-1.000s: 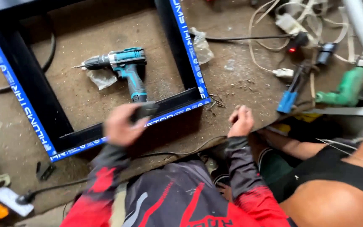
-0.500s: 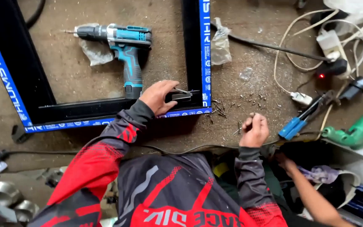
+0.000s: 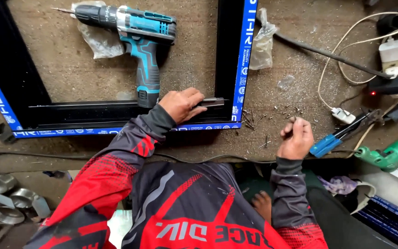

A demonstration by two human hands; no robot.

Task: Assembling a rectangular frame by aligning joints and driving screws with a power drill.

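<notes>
**Hand on a corner bracket inside a black frame**

A worn brown workbench (image 3: 70, 74) fills the view. On it lies a black frame (image 3: 229, 55) with blue-taped edges, its lower right corner near the middle of the picture. A teal and grey cordless drill (image 3: 139, 32) lies inside the frame, its battery foot touching the bottom rail. To the right, well apart from the frame, sit a green corded drill (image 3: 392, 154), blue-handled pliers (image 3: 330, 143) and a tangle of white cables (image 3: 346, 60).

The left hand (image 3: 180, 103) rests on the bottom rail beside the corner, fingers pressed together over a small dark metal bracket (image 3: 213, 102) that lies in the rail's channel and points toward the upright. The right hand (image 3: 295, 138) sits on the bench outside the frame, fingers curled and pinching together; whether they hold anything I cannot tell. Small screws (image 3: 279, 110) lie scattered just beside it.
</notes>
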